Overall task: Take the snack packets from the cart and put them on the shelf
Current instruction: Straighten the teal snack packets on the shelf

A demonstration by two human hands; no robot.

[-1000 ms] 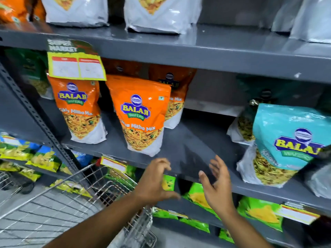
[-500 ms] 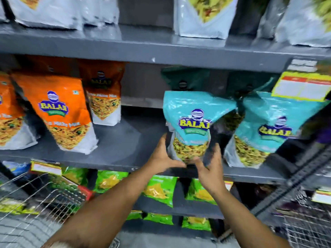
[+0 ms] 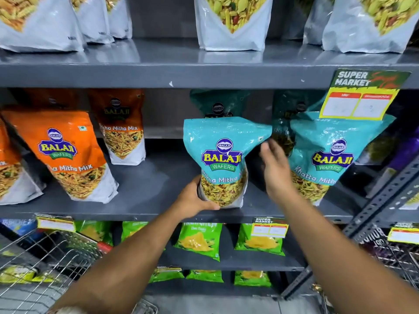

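A teal Balaji snack packet (image 3: 223,155) stands upright near the front edge of the grey middle shelf (image 3: 147,189). My left hand (image 3: 195,200) grips its lower left corner. My right hand (image 3: 275,171) hovers just right of the packet, fingers apart and blurred, holding nothing. A second teal packet (image 3: 328,155) stands to the right, with more teal packets behind in shadow. The wire cart (image 3: 45,264) sits at the lower left, with a few yellow-green packets visible through its mesh.
Orange Balaji packets (image 3: 65,155) line the left of the same shelf. White pouches (image 3: 231,23) stand on the shelf above. Green packets (image 3: 199,239) fill the lower shelves. A price tag (image 3: 360,98) hangs at the upper right. A slotted upright (image 3: 385,200) runs diagonally at right.
The view swung right from the orange packets to the teal ones. Both hands closed on the teal packet; now my right hand has let go and moved right and up. The left still holds it.
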